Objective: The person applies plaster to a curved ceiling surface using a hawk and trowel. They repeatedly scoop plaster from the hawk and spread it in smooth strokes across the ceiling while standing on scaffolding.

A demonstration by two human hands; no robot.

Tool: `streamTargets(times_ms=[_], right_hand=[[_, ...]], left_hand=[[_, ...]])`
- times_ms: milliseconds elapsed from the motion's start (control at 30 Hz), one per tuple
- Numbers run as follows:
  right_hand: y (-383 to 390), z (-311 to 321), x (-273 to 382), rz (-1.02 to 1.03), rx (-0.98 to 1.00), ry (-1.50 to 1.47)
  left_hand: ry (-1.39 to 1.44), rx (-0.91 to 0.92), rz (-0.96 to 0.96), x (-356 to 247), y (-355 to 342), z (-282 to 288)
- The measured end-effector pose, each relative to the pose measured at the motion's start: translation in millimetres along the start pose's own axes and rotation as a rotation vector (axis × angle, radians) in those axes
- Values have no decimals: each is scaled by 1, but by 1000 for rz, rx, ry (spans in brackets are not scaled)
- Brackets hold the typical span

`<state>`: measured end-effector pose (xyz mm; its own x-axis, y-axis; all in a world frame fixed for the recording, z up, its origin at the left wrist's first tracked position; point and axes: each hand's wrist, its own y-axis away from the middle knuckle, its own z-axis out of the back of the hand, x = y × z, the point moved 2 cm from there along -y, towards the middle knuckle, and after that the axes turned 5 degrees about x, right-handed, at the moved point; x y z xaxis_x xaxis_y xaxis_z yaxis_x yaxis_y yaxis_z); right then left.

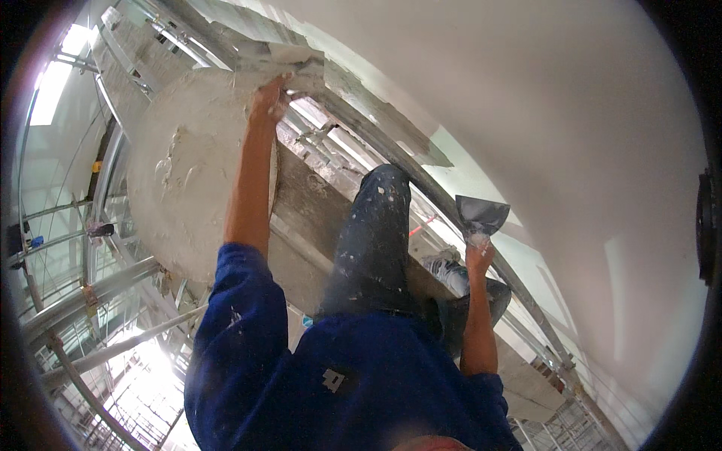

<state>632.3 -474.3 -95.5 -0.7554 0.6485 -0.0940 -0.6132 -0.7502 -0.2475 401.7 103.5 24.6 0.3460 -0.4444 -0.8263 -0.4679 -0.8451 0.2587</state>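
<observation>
My right hand (479, 256) is closed round the handle of a broad putty knife (482, 214). Its wide dark blade points away from me, near the pale curved wall (571, 128). My left arm stretches far forward, and its hand (269, 100) is closed on what looks like a plastering trowel (304, 64), a flat grey plate smeared with plaster. The grip itself is partly hidden. Left of that forearm lies a large round surface (192, 173) covered in wet, lumpy plaster; whether it is a tub or a board, I cannot tell.
Scaffold planks (312, 199) run under my plaster-spotted legs (368, 248). A long metal tube (421, 177) passes between the planks and the wall. More scaffold tubes (98, 297) cross on the left, with gaps opening to a lower level.
</observation>
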Motion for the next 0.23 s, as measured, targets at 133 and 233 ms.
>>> streamTargets(times_ms=[133, 233], right_hand=[[-10, 1, 3, -67, 332, 25], [-16, -9, -1, -291, 487, -44]], left_hand=[[-170, -219, 83, -6, -92, 31], [-511, -234, 145, -7, -149, 47]])
